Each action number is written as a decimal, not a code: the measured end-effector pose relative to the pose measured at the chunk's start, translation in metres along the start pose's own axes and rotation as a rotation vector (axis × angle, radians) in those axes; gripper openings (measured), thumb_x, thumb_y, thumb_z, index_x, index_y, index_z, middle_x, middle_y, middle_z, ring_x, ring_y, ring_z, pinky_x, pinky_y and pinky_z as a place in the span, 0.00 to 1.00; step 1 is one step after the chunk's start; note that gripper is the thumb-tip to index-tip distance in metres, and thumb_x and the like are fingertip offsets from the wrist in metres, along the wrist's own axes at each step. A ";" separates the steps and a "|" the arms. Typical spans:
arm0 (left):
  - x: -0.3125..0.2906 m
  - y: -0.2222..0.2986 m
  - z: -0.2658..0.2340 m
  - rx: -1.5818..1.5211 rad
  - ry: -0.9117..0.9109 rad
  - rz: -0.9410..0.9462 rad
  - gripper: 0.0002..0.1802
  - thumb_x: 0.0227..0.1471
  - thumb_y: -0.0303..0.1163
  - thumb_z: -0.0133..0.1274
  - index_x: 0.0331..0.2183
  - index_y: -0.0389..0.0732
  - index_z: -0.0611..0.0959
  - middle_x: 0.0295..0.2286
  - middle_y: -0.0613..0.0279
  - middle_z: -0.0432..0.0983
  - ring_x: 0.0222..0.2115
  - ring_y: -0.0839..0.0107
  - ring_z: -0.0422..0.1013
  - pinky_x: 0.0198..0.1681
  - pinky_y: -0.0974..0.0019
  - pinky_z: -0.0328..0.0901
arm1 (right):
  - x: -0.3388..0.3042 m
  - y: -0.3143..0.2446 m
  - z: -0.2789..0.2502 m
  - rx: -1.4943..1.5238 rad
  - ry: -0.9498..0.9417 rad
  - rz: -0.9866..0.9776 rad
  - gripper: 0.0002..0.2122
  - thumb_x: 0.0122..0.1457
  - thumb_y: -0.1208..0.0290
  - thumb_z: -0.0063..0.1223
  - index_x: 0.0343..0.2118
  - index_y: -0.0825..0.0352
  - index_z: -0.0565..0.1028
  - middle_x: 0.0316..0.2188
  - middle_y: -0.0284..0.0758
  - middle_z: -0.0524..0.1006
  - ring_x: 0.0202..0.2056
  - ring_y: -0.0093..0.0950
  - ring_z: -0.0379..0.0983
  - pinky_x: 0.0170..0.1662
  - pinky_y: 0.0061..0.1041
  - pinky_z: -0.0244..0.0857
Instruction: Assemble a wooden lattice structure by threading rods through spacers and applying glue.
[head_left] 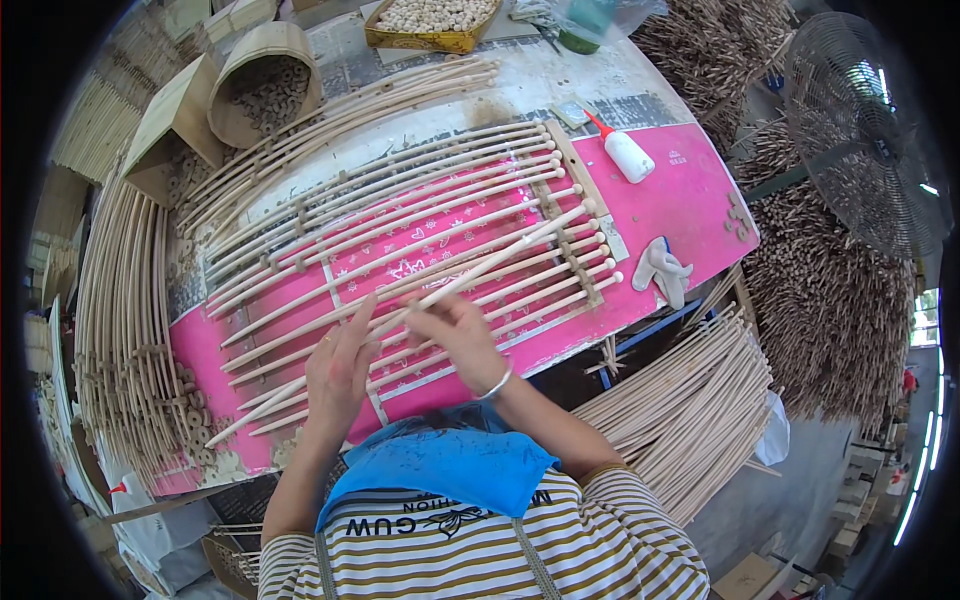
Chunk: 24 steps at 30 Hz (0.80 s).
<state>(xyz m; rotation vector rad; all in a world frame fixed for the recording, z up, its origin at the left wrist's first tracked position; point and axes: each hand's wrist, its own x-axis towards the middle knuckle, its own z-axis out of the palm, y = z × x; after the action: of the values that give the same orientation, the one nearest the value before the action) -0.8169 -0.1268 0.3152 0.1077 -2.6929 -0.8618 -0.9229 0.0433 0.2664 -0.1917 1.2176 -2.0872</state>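
Note:
A long pale wooden stick (500, 258) lies slantwise over a row of similar sticks on the pink tabletop (200, 350), and a small ball caps its far right end. Fingers of my right hand (465, 342), slightly blurred, close around its middle. My left hand (338, 368) is beside the same stick, thumb and fingers closed against it. Beneath, the ball-ended sticks (400, 195) lie nearly parallel, some with small brown rings on them. Their ball ends rest near a notched wooden strip (585, 190) on the right.
A white glue bottle (628, 156) with a red tip and a pale glove (664, 272) lie to the right. Farther back are a round wooden tub (225, 110) of rings and a yellow tray (440, 40) of balls. Stick bundles (680, 410) and a fan (850, 140) stand right.

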 end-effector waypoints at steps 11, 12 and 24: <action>-0.021 -0.023 -0.016 -0.099 -0.077 -0.087 0.20 0.56 0.19 0.57 0.51 0.36 0.85 0.30 0.53 0.73 0.33 0.57 0.71 0.39 0.60 0.67 | 0.004 -0.052 -0.073 -0.083 0.169 -0.132 0.16 0.67 0.71 0.60 0.56 0.70 0.78 0.30 0.26 0.78 0.30 0.15 0.74 0.33 0.17 0.73; -0.021 -0.023 -0.015 -0.088 -0.061 -0.067 0.20 0.56 0.18 0.56 0.51 0.36 0.85 0.31 0.54 0.74 0.33 0.57 0.71 0.39 0.60 0.67 | 0.003 -0.052 -0.073 -0.103 0.175 -0.123 0.16 0.66 0.71 0.62 0.54 0.70 0.78 0.31 0.27 0.78 0.30 0.15 0.75 0.33 0.17 0.72; -0.011 -0.023 -0.011 -0.071 -0.065 -0.053 0.17 0.56 0.19 0.57 0.47 0.35 0.86 0.31 0.54 0.75 0.34 0.58 0.72 0.39 0.61 0.67 | -0.004 -0.050 -0.095 -0.050 0.285 -0.047 0.16 0.64 0.69 0.65 0.52 0.69 0.78 0.32 0.28 0.79 0.30 0.16 0.76 0.36 0.20 0.76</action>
<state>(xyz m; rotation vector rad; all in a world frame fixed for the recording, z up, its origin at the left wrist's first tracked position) -0.8035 -0.1501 0.3073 0.1381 -2.7267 -0.9919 -0.9872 0.1281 0.2556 0.0583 1.4451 -2.1792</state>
